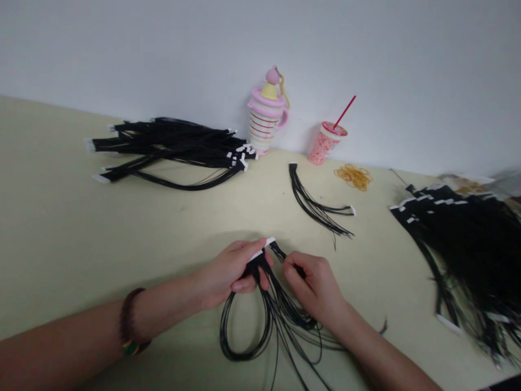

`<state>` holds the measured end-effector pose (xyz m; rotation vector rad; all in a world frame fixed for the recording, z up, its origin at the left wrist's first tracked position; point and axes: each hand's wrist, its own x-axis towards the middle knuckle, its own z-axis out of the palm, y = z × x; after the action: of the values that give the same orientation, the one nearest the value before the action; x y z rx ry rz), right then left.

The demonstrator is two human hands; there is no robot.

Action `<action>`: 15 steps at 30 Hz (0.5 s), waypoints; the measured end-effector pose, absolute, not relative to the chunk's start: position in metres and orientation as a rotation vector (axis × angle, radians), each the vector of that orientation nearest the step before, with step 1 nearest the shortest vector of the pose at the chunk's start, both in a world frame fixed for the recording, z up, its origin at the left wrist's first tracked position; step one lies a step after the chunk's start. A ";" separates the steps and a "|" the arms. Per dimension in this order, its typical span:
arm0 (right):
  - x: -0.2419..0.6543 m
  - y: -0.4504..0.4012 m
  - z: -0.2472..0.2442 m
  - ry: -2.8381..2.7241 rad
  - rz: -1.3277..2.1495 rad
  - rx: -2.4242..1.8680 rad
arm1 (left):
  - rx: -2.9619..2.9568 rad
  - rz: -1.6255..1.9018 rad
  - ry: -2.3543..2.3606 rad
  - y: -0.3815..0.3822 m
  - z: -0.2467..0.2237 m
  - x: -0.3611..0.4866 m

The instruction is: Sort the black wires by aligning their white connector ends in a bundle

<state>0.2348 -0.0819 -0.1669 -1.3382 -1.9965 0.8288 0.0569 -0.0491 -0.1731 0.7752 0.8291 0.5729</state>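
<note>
My left hand [248, 266] grips a black wire harness [244, 355] by its white connectors, with the thumb lying over them. The wires hang below in a loop and loose strands toward the table's near side. My right hand [311, 279] is closed around a thin bunch of the same black wires, just below a small white connector [271, 240] beside my left thumb. Part of the wiring is hidden behind my right hand and forearm.
Black harnesses [175, 144] lie piled at the back left, a larger pile [468, 244] at the right. Beyond my hands lies a single harness [309, 203]. A striped pink-lidded cup [262, 125], a pink cup with a straw [324, 144] and yellow rubber bands [353, 177] stand or lie near the wall.
</note>
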 end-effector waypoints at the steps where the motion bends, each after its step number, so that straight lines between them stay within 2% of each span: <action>1: 0.235 -0.082 -0.167 -1.998 0.824 -1.340 | 0.773 0.575 0.830 -0.049 -0.173 0.057; 15: 0.233 -0.082 -0.169 -2.013 0.819 -1.332 | 0.783 0.575 0.810 -0.050 -0.176 0.057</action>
<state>0.2327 -0.0824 -0.1688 -1.3315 -2.0133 0.8193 0.0569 -0.0500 -0.1763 0.7833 0.8102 0.5749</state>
